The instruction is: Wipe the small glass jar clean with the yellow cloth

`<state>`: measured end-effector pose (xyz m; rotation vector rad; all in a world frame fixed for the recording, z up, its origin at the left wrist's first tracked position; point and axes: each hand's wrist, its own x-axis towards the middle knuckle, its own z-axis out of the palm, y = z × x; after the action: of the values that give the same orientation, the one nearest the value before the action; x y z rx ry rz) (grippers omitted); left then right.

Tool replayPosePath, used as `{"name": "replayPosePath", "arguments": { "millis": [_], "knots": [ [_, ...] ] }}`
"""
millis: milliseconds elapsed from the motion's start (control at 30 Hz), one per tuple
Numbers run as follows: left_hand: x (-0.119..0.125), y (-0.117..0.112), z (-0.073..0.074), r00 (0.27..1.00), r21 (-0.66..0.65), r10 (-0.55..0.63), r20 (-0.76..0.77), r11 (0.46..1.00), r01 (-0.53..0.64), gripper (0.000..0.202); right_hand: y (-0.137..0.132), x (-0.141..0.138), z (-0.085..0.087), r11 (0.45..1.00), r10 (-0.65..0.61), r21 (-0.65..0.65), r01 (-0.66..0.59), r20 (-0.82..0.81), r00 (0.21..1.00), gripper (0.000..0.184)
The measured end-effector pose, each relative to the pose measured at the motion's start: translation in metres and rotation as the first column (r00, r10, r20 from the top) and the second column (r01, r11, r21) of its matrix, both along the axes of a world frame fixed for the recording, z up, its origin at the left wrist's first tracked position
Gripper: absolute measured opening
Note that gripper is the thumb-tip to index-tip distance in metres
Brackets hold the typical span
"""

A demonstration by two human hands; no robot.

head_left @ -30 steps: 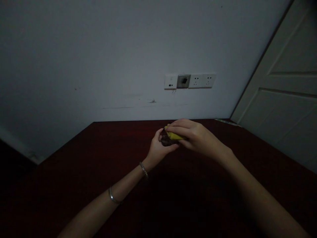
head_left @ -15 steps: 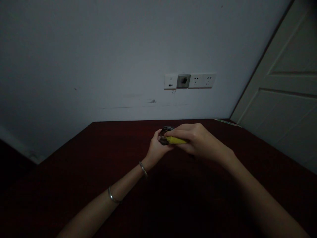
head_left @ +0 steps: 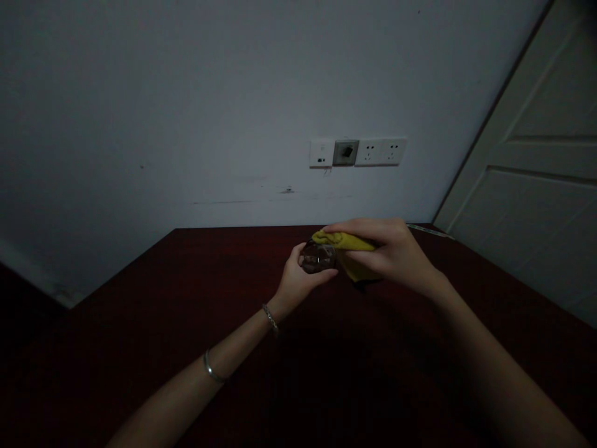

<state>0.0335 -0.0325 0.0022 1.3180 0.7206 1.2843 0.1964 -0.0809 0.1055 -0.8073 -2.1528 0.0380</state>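
Observation:
A small, round, see-through glass vessel (head_left: 318, 257), perhaps a cup or jar, is held by my left hand (head_left: 301, 274) with the thumb across its near side and the fingers around its left. My right hand (head_left: 392, 249) pinches a folded yellow cloth (head_left: 347, 241) between thumb and fingers. The cloth's front end lies at the vessel's upper right rim, and its loose part hangs below the right hand. The dim light hides whether anything is inside the vessel.
Both hands are over a dark red table (head_left: 224, 267) that stands against a pale wall (head_left: 209, 112). Several sockets and switches (head_left: 368, 152) sit on the wall. At the right is a white panelled door (head_left: 536, 174). A thin strip (head_left: 429, 231) lies along the table's back right edge.
My right hand has moved up and right with the yellow cloth, from over the vessel's opening to its rim. More of the vessel and cloth now shows. My left hand has stayed almost still.

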Motion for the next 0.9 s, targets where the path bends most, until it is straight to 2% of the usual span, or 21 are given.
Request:
{"name": "replayPosePath", "arguments": {
  "millis": [100, 233, 367, 467, 567, 633, 733, 833, 900],
  "knots": [
    [0.001, -0.002, 0.003, 1.0, -0.003, -0.009, 0.014, 1.0, 0.009, 0.073, 0.004, -0.002, -0.003, 0.998, 0.002, 0.059, -0.007, 0.086, 0.996, 0.031],
    [0.002, -0.004, 0.009, 0.999, 0.012, -0.02, 0.034, 1.0, 0.019, 0.068, 0.006, -0.004, -0.007, 0.998, 0.006, 0.065, -0.016, 0.166, 0.986, 0.03],
    [0.002, -0.001, 0.008, 0.999, 0.005, 0.001, 0.034, 1.0, -0.001, 0.067, 0.003, -0.003, -0.006, 1.0, 0.015, -0.004, -0.014, 0.185, 0.983, 0.032],
    [0.002, 0.002, 0.003, 0.999, -0.002, 0.013, 0.032, 1.0, -0.013, 0.07, 0.001, -0.004, -0.003, 0.995, 0.077, -0.084, -0.061, 0.198, 0.977, 0.034],
    [0.002, 0.003, 0.0, 0.999, -0.002, 0.024, 0.038, 1.0, -0.024, 0.071, 0.001, -0.005, -0.003, 0.99, 0.109, -0.11, -0.093, 0.149, 0.983, 0.037],
    [0.002, 0.002, -0.001, 1.0, -0.042, -0.011, 0.023, 0.999, 0.012, 0.069, 0.005, -0.003, -0.006, 0.997, 0.039, -0.072, -0.035, 0.053, 0.998, 0.037],
    [-0.001, -0.001, 0.0, 0.996, -0.136, -0.088, -0.001, 0.987, 0.087, 0.066, 0.016, 0.007, -0.011, 0.992, -0.117, 0.027, 0.12, -0.086, 0.989, 0.037],
    [-0.004, -0.003, 0.004, 0.992, -0.175, -0.125, 0.004, 0.977, 0.124, 0.062, 0.028, 0.017, -0.018, 0.963, -0.221, 0.136, 0.232, -0.093, 0.971, 0.039],
    [-0.005, -0.004, 0.007, 0.99, -0.171, -0.139, 0.019, 0.975, 0.14, 0.063, 0.034, 0.02, -0.022, 0.952, -0.249, 0.166, 0.257, -0.067, 0.966, 0.04]
  ]
}}
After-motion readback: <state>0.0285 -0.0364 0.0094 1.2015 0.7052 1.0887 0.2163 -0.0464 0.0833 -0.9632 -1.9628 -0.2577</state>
